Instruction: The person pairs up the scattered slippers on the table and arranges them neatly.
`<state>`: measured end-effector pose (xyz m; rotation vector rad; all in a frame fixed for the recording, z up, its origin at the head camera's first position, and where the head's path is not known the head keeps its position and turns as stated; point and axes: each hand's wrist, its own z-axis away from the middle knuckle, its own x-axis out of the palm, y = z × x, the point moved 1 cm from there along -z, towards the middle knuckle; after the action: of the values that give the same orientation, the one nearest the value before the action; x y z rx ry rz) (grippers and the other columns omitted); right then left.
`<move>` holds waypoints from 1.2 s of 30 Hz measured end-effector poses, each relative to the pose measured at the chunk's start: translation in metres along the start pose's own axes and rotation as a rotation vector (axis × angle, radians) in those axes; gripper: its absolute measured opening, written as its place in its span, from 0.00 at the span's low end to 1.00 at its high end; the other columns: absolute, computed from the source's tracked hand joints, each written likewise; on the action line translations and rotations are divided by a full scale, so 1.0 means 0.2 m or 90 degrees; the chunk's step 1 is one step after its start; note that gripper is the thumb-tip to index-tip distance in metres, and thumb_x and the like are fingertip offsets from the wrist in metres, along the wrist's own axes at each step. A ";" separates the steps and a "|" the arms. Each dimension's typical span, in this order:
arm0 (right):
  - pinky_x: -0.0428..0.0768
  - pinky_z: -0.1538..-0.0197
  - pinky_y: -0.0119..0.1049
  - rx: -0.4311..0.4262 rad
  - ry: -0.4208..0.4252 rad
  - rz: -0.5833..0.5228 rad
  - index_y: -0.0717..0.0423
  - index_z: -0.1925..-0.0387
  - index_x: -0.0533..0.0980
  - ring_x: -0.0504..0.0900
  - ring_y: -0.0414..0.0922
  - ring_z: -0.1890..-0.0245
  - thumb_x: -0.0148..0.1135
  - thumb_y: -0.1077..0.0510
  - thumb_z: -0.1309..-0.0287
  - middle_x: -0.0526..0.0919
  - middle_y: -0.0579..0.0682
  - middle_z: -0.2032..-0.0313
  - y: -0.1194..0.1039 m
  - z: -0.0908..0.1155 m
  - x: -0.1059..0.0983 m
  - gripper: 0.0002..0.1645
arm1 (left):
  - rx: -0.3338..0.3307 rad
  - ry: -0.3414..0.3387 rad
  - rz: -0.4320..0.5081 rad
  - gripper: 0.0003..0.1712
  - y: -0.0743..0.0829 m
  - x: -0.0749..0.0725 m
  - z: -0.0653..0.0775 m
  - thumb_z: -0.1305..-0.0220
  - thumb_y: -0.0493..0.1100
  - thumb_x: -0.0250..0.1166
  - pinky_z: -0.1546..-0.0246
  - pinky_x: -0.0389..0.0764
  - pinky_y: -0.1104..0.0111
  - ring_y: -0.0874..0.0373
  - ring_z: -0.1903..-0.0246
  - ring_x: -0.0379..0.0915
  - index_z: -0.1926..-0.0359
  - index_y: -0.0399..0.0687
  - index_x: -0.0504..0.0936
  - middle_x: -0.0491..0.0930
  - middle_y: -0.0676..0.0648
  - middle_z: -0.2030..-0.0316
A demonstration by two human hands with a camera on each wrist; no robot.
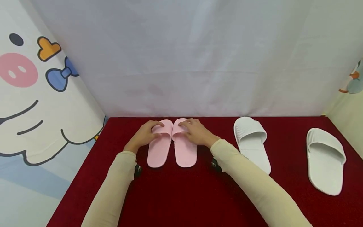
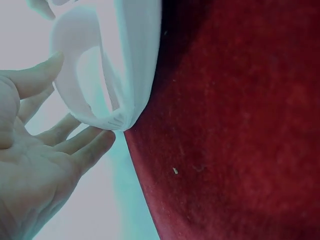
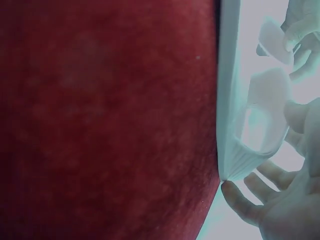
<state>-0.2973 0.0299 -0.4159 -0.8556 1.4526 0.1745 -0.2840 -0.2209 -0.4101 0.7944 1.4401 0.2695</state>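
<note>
Two pink slippers lie side by side near the back edge of the red surface, their inner edges meeting at the straps. On the left pink slipper [image 1: 158,153] my left hand [image 1: 144,135] straddles the strap from the outer side. My right hand [image 1: 200,133] is placed likewise at the strap of the right pink slipper [image 1: 186,154]. Both wrist views show loosely extended, spread fingers, with the thumb [image 2: 45,75] at the strap's opening edge and fingertips [image 3: 234,195] along its outer side. The slippers look whitish there.
To the right lies a white slipper [image 1: 256,154], partly behind my right sleeve [image 1: 241,170]. Farther right is another white slipper [image 1: 325,173], toes pointing away. A pale curtain [image 1: 198,63] rises behind the red surface [image 1: 184,198]; a cartoon-printed cloth [image 1: 28,110] hangs at left.
</note>
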 end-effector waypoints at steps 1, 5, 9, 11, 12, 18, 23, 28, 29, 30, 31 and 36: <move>0.65 0.30 0.55 -0.004 0.002 0.001 0.49 0.35 0.72 0.67 0.60 0.33 0.54 0.50 0.29 0.72 0.61 0.36 0.00 0.01 0.00 0.23 | 0.002 0.001 0.003 0.23 0.00 0.00 0.00 0.39 0.36 0.69 0.31 0.64 0.47 0.39 0.34 0.66 0.42 0.41 0.79 0.74 0.34 0.38; 0.63 0.29 0.56 -0.015 0.010 0.017 0.49 0.36 0.73 0.65 0.62 0.32 0.52 0.51 0.28 0.70 0.63 0.34 0.01 0.03 0.00 0.23 | 0.022 0.007 0.002 0.24 0.01 0.02 0.02 0.40 0.35 0.70 0.30 0.62 0.47 0.39 0.33 0.64 0.42 0.39 0.78 0.73 0.34 0.37; 0.67 0.33 0.60 -0.017 0.014 0.025 0.48 0.35 0.72 0.64 0.62 0.31 0.52 0.50 0.28 0.68 0.62 0.33 0.01 0.08 0.00 0.23 | 0.031 0.019 -0.016 0.24 0.03 0.03 0.05 0.39 0.35 0.69 0.29 0.62 0.47 0.38 0.32 0.63 0.42 0.38 0.77 0.72 0.33 0.36; 0.68 0.34 0.62 -0.024 0.017 0.029 0.48 0.35 0.72 0.64 0.61 0.31 0.53 0.50 0.28 0.68 0.61 0.32 0.01 0.12 -0.01 0.23 | 0.034 0.028 -0.028 0.23 0.04 0.04 0.07 0.39 0.35 0.69 0.29 0.62 0.47 0.38 0.32 0.63 0.42 0.38 0.77 0.71 0.32 0.36; 0.69 0.35 0.63 -0.026 0.018 0.027 0.47 0.35 0.72 0.64 0.61 0.31 0.53 0.51 0.29 0.67 0.61 0.32 0.01 0.14 -0.02 0.23 | 0.037 0.032 -0.038 0.23 0.04 0.04 0.08 0.39 0.35 0.68 0.30 0.62 0.47 0.38 0.32 0.63 0.43 0.38 0.77 0.70 0.32 0.36; 0.68 0.34 0.63 -0.045 0.027 0.038 0.49 0.36 0.72 0.62 0.62 0.29 0.56 0.52 0.30 0.66 0.63 0.32 0.03 0.25 -0.06 0.23 | 0.064 0.051 -0.076 0.22 0.08 0.06 0.17 0.38 0.39 0.67 0.30 0.63 0.45 0.35 0.32 0.62 0.44 0.36 0.78 0.69 0.28 0.36; 0.67 0.34 0.64 -0.041 0.015 0.057 0.50 0.33 0.70 0.61 0.63 0.28 0.53 0.47 0.29 0.64 0.63 0.30 0.05 0.36 -0.08 0.27 | 0.090 0.069 -0.093 0.23 0.11 0.09 0.24 0.40 0.38 0.68 0.31 0.63 0.44 0.34 0.33 0.64 0.44 0.36 0.78 0.71 0.29 0.37; 0.70 0.37 0.67 -0.031 -0.002 0.084 0.49 0.31 0.67 0.58 0.63 0.26 0.52 0.43 0.28 0.62 0.61 0.28 0.06 0.49 -0.10 0.30 | 0.157 0.072 -0.082 0.23 0.18 0.14 0.31 0.40 0.36 0.68 0.32 0.65 0.46 0.37 0.34 0.66 0.44 0.37 0.79 0.74 0.32 0.39; 0.70 0.37 0.67 -0.031 -0.003 0.089 0.48 0.30 0.67 0.58 0.62 0.26 0.52 0.42 0.28 0.62 0.60 0.28 0.06 0.52 -0.11 0.30 | 0.176 0.078 -0.078 0.22 0.19 0.15 0.32 0.41 0.35 0.68 0.32 0.65 0.46 0.38 0.35 0.67 0.44 0.36 0.79 0.74 0.33 0.39; 0.70 0.37 0.67 -0.030 -0.004 0.093 0.47 0.30 0.67 0.57 0.62 0.25 0.52 0.42 0.28 0.61 0.59 0.27 0.06 0.54 -0.11 0.30 | 0.191 0.085 -0.079 0.22 0.21 0.16 0.33 0.41 0.34 0.69 0.33 0.66 0.46 0.38 0.36 0.67 0.45 0.36 0.79 0.74 0.33 0.40; 0.69 0.37 0.67 -0.030 -0.005 0.098 0.47 0.30 0.67 0.57 0.62 0.25 0.52 0.41 0.28 0.61 0.59 0.27 0.06 0.56 -0.12 0.30 | 0.202 0.092 -0.079 0.22 0.22 0.16 0.34 0.42 0.34 0.69 0.34 0.67 0.46 0.38 0.37 0.68 0.46 0.36 0.79 0.74 0.33 0.41; 0.70 0.37 0.64 -0.043 0.006 0.134 0.46 0.32 0.69 0.59 0.63 0.26 0.54 0.42 0.30 0.65 0.59 0.28 0.06 0.68 -0.14 0.30 | 0.194 0.091 -0.113 0.20 0.29 0.20 0.39 0.41 0.37 0.70 0.36 0.70 0.46 0.37 0.38 0.69 0.47 0.39 0.79 0.74 0.31 0.41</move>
<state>-0.2017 0.1307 -0.4111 -0.7582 1.5519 0.3795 -0.1872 -0.1798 -0.4109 0.8994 1.7006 -0.0325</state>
